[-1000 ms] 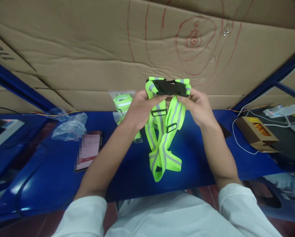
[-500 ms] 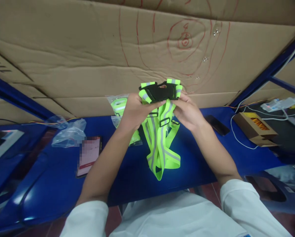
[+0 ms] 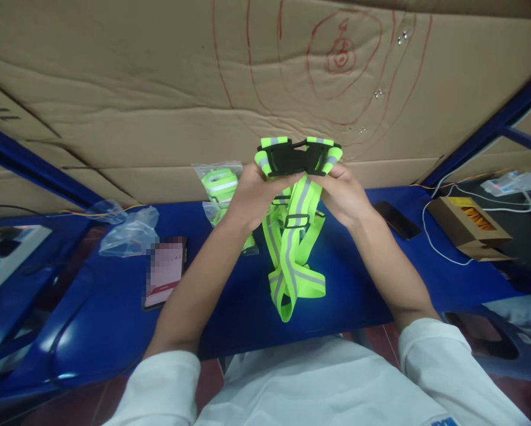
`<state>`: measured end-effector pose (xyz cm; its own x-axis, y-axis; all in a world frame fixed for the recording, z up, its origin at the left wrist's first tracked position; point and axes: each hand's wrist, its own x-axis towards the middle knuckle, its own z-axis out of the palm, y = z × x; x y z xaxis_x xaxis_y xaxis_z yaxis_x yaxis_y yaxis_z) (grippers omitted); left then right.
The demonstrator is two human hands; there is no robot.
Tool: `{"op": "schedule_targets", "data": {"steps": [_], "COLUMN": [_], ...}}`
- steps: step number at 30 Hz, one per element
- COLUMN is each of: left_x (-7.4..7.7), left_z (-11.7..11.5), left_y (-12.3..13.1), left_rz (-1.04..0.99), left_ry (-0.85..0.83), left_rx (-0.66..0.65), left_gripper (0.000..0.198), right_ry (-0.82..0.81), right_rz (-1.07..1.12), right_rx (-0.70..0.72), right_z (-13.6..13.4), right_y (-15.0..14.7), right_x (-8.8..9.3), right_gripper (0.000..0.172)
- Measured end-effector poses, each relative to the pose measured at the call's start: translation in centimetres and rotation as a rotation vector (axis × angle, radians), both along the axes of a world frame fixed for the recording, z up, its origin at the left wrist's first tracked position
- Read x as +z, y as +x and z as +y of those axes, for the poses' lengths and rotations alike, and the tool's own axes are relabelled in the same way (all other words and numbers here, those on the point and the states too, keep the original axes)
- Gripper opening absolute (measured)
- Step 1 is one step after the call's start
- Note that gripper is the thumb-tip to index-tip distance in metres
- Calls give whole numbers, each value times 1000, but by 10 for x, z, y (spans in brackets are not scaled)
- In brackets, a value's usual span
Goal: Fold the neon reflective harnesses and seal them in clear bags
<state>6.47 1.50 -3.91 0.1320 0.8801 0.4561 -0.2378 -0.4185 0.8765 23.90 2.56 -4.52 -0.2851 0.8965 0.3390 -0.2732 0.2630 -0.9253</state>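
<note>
A black buckle [image 3: 297,160] is held up at the centre, its two ends threaded with neon-yellow straps that carry a grey stripe. My left hand [image 3: 255,198] grips the buckle's left end, thumb along its lower edge. On the right end my right hand [image 3: 344,192] is closed, its thumb near the other one. Below hang the looped neon straps [image 3: 292,266], with black slide adjusters on them; their lower loops are over the blue table. Behind my left hand lies a clear bag [image 3: 221,186] with more neon strap inside. The fingers behind the buckle are mostly hidden.
On the blue table [image 3: 247,319] a phone with a lit screen [image 3: 165,269] and crumpled clear plastic [image 3: 129,231] lie at left. A dark phone [image 3: 397,219], a cardboard box [image 3: 469,228] and white cables are at right. A cardboard sheet [image 3: 136,77] stands behind.
The buckle has shifted slightly right and now sits more level, with both hands still on it. The camera view has moved a little.
</note>
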Motion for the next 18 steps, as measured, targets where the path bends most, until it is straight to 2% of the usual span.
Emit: {"op": "schedule_targets", "data": {"steps": [2,6,8,11,13,16,17,18], "left_x": [1,-3,-6,-9,-10,-12,-13,-13], "left_z": [-1,1,3,6,7,8,8,8], "left_y": [0,-1,-1,0,0,0,0,0], "left_rz": [14,42,22,3,4,-5,-11,-10], "left_ry": [-31,-135,-177,-232,-276,-326,-332,-330], "left_rx": [-48,-143,-130,-88,-70,-74,-76,-76], "left_gripper": [53,54,52,49,48,47,48,48], "right_ry": [88,431,560,650,713,833,886,933], "right_rz": [-53,-305,-373,-424,-512,-670,-726,-783], "right_rx": [-76,-333,-312,-183,-244,-423,-433,-413], "right_z": [3,10,13,15,12,3,-1,-4], "right_y": [1,5,8,13,18,29,32,34], "right_x": [-2,-4,-4,-1,4,15,18,21], "right_gripper": [41,36,34,37,42,75,77,69]}}
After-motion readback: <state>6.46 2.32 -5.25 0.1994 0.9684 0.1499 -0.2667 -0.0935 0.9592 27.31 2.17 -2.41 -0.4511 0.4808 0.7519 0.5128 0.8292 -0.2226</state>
